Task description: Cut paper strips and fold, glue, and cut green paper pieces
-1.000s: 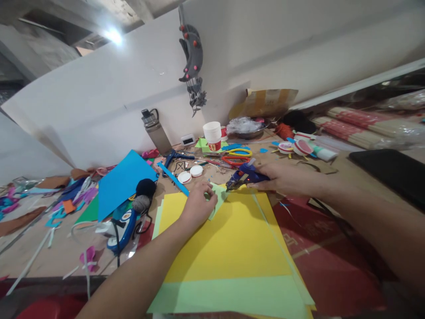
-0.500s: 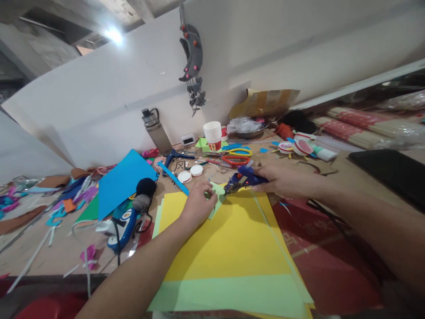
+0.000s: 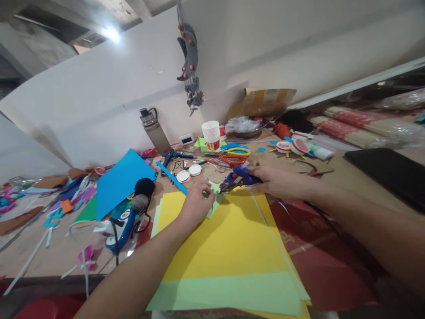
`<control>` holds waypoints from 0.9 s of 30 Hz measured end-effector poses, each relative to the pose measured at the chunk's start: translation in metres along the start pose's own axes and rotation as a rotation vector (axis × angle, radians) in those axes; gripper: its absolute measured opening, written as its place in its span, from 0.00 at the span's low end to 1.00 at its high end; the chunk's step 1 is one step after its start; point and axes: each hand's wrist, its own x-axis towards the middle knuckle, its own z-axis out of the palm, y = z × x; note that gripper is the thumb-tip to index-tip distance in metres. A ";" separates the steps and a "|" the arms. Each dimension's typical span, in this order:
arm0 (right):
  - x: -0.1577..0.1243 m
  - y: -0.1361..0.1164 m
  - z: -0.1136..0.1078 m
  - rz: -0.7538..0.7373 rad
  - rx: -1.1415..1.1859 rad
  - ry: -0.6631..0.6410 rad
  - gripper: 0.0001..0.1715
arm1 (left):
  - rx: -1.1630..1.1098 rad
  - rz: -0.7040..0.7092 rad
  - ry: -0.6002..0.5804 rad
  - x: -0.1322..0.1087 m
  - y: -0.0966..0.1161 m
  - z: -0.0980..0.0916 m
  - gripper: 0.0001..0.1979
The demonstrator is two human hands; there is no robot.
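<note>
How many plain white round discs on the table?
2. One white disc lies beside the blue strip; the second white disc is just right of it, slightly farther back, beyond the left hand. More could be hidden under clutter.

My right hand (image 3: 270,181) has carried the glue gun (image 3: 239,177) a little to the left near the middle of the frame. A second ago its nozzle was at the right edge of the small pale green piece (image 3: 217,203); now it is farther in over that piece and slightly lower, leaving a narrower gap to my left hand (image 3: 198,204). My view has slid slightly too: the bottle (image 3: 156,133) and the hanging grey ornament (image 3: 191,55) sit farther left.
</note>
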 end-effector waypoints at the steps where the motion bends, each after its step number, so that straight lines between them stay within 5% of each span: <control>1: -0.001 -0.001 0.001 0.006 0.013 -0.017 0.19 | -0.003 0.003 0.006 0.000 -0.001 0.000 0.09; 10: -0.007 -0.023 0.007 0.005 0.058 -0.115 0.15 | -0.039 0.000 -0.003 0.002 -0.002 -0.003 0.09; 27: -0.008 -0.023 0.013 -0.041 0.095 -0.114 0.11 | -0.035 -0.045 -0.028 0.003 0.002 -0.005 0.09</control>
